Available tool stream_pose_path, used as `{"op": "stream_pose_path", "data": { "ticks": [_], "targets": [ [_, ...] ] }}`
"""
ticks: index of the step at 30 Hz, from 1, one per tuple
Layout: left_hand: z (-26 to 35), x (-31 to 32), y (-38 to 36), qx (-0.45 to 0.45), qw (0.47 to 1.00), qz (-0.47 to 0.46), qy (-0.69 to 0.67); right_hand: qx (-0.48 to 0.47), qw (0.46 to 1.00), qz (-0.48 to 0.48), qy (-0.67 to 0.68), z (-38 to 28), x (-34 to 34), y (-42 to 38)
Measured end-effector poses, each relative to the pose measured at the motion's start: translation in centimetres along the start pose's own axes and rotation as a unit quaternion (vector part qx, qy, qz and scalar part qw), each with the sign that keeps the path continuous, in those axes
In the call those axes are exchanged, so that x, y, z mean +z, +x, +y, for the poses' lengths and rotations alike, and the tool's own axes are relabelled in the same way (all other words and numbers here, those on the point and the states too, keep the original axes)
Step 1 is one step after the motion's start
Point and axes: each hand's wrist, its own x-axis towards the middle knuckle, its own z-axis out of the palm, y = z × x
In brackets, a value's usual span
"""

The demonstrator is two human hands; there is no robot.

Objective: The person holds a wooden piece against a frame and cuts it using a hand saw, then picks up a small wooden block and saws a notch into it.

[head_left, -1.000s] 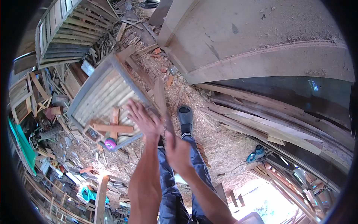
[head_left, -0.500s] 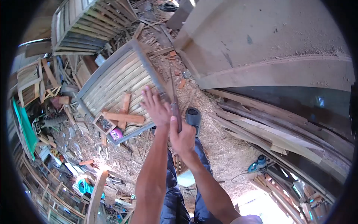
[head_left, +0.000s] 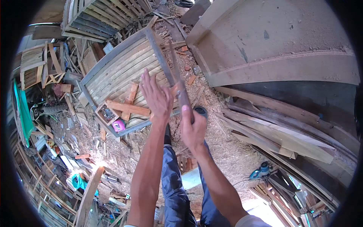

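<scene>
Both hands sit higher and farther out than 0.5 s ago, and the slatted panel now fills more of the upper left view.

Right hand: fingers clenched round the lower end of a long thin stick, thumb up along it. Stick runs from the fist away toward the far side, crossing the panel's right rail.

Left hand: released, fingers spread flat, palm facing the stick just to its right; touching or not, cannot tell.

Panel lies flat on the sawdust floor, grey frame, pale slats. On its near part: 2 short wood offcuts crossed, 1 small open box of bits, 1 pink-purple tape measure at the near edge.

Around:
- 1 more slatted panel far left, leaning in a scrap heap.
- 1 large curved plank structure far right, dusty.
- Long planks stacked along the right.
- 1 blue power tool near right, on the floor with its cord.
- 1 dark shoe of the person just beyond the right fist, blue trouser legs below.
- Loose scrap wood and clutter along the left, green sheet at the edge.

Left forearm covers part of the panel's near corner.
</scene>
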Motion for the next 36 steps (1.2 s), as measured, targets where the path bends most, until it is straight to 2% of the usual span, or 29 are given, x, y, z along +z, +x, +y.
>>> {"op": "stream_pose_path", "data": {
  "ticks": [8, 13, 17, 20, 23, 26, 29, 32, 36],
  "targets": [
    [0.1, 1.3, -0.1, -0.036, 0.998, -0.032, -0.046, 0.015, 0.995, -0.037, 0.092, 3.7, -0.9, 0.9],
    [-0.8, 1.9, -0.2, -0.010, 0.999, -0.029, -0.040, 0.096, 0.990, -0.087, 0.053, -1.2, -2.9, 2.4],
    [-1.1, 1.3, 1.3, 0.029, 0.999, 0.010, -0.041, 0.109, 0.988, -0.104, 0.043, -3.6, -4.1, 2.4],
    [-2.2, 1.5, 2.5, 0.061, 0.996, 0.061, -0.011, 0.087, 0.988, -0.103, 0.071, -2.6, -5.1, 0.9],
    [-3.0, 0.9, 3.1, 0.027, 0.999, -0.020, 0.028, 0.114, 0.982, -0.088, 0.125, -1.2, -5.7, -1.1],
    [-2.4, 1.4, 2.9, 0.059, 0.996, -0.011, -0.071, 0.148, 0.974, -0.058, 0.159, -0.3, -6.1, -2.6],
    [-1.1, 1.0, 1.9, 0.028, 0.997, -0.014, -0.077, 0.159, 0.970, -0.057, 0.175, 0.6, -6.7, -3.1],
    [-0.9, 0.0, 0.3, 0.087, 0.995, -0.037, -0.037, 0.168, 0.968, -0.054, 0.180, 0.6, -7.2, -3.3],
    [-1.1, -1.1, -1.3, 0.103, 0.988, -0.091, -0.068, 0.146, 0.975, -0.052, 0.161, 0.7, -8.0, -3.3]
  ]
}}
